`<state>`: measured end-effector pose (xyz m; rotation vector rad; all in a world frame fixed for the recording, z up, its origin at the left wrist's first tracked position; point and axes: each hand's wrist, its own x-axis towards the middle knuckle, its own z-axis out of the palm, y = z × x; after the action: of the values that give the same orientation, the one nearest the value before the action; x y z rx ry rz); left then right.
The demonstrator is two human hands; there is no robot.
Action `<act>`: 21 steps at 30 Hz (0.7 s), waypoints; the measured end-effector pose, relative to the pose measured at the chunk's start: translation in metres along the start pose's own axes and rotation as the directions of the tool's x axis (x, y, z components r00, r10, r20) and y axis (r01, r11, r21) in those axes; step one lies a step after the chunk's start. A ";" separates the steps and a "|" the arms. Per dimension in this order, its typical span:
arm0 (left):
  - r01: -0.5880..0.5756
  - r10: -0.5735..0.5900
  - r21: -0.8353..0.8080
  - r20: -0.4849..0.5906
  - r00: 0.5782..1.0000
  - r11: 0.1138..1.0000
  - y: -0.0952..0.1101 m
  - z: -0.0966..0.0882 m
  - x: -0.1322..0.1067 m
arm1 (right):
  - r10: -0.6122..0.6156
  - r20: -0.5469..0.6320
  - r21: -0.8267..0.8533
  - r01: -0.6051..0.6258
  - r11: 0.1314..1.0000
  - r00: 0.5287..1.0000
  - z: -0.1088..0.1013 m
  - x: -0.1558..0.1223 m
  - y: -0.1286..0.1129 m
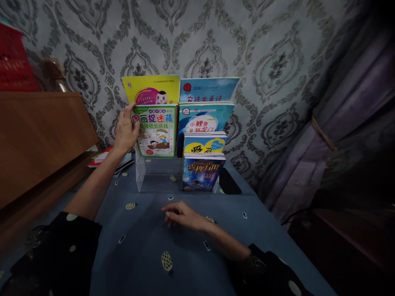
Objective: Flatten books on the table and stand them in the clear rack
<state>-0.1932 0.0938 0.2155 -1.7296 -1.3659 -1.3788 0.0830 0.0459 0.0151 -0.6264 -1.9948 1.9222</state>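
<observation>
A clear tiered stand [140, 172] holds children's books in two columns. My left hand [125, 130] grips the left edge of the green-bordered book [156, 130], which stands in the left column in front of a yellow book [151, 88]. The right column carries several books, among them a dark blue one [202, 172] at the front and light blue ones [205, 117] behind. My right hand [180, 216] rests on the blue cloth below the stand, fingers loosely curled, holding nothing.
The blue patterned cloth [148, 246] covers the surface. A few books [106, 158] lie flat left of the stand. A wooden headboard [37, 135] is on the left, a black flat object [230, 181] beside the stand, curtains [339, 123] on the right.
</observation>
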 end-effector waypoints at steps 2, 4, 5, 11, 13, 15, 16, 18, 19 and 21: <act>0.011 -0.011 -0.014 0.015 1.000 1.000 -0.001 0.000 0.000 | 0.011 0.000 0.025 -0.011 1.000 1.000 0.002 -0.001 0.004; 0.008 -0.008 -0.016 0.025 1.000 1.000 -0.004 0.001 0.001 | 0.029 0.002 0.057 -0.029 0.998 1.000 0.004 -0.001 0.011; 0.000 0.000 -0.013 0.025 1.000 1.000 -0.005 0.001 0.001 | 0.037 0.003 0.074 -0.037 0.997 0.999 0.004 0.000 0.015; -0.085 0.086 -0.018 0.046 0.995 0.996 -0.006 -0.006 0.001 | 0.027 -0.059 0.183 -0.016 0.983 0.998 0.001 0.002 0.035; -0.103 0.104 -0.023 0.057 0.993 0.994 -0.006 -0.013 0.000 | 0.027 -0.083 0.213 -0.009 0.977 0.996 -0.001 0.001 0.038; -0.074 0.075 -0.030 0.050 0.996 0.997 -0.012 -0.022 -0.003 | 0.031 -0.091 0.234 -0.009 0.972 0.995 -0.004 0.000 0.038; -0.041 0.043 -0.032 0.039 0.998 0.999 -0.018 -0.027 -0.005 | 0.033 -0.091 0.241 -0.010 0.970 0.995 -0.005 0.000 0.038; 0.048 -0.048 -0.015 0.021 0.999 0.999 -0.038 -0.036 -0.012 | 0.035 -0.090 0.250 -0.011 0.968 0.995 -0.006 -0.001 0.038; 0.098 -0.098 0.015 0.021 0.995 0.995 -0.051 -0.039 -0.017 | 0.034 -0.091 0.253 -0.010 0.967 0.995 -0.006 -0.002 0.037; 0.208 -0.218 0.127 0.071 0.973 0.970 -0.080 -0.043 -0.032 | 0.033 -0.097 0.259 -0.007 0.966 0.995 -0.006 -0.004 0.036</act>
<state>-0.2827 0.0727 0.1865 -1.6167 -1.6874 -1.3183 0.0930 0.0501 -0.0203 -0.6603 -1.6458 2.0730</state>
